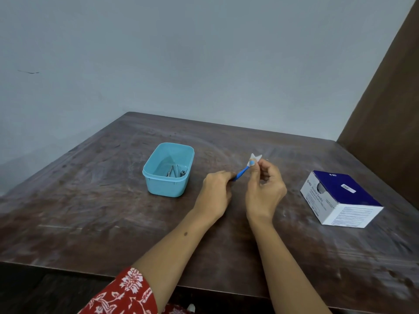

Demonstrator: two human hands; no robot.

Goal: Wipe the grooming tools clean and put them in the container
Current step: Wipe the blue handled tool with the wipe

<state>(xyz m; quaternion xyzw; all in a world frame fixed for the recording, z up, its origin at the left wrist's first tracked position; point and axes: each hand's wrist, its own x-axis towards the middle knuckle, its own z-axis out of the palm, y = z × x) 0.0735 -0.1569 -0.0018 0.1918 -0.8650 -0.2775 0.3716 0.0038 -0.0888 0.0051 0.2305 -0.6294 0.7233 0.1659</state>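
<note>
left hand (215,191): curled round the handle end of a blue tool (241,173), just above the table (90,211)
right hand (265,189): fingers pinching a white wipe (255,158) onto the tool's tip
container (168,169): teal tub left of the hands, some metal tools (174,172) already inside
swab box (340,198): sitting off to the right

The only readable print sits on the blue-and-white box (340,198) at the right of the worktop (90,200) — its white side carries the "BD" logo and the words "Alcohol Swabs". The finer lines beneath, and the small white sticker on the blue top, are too small to read.
</note>
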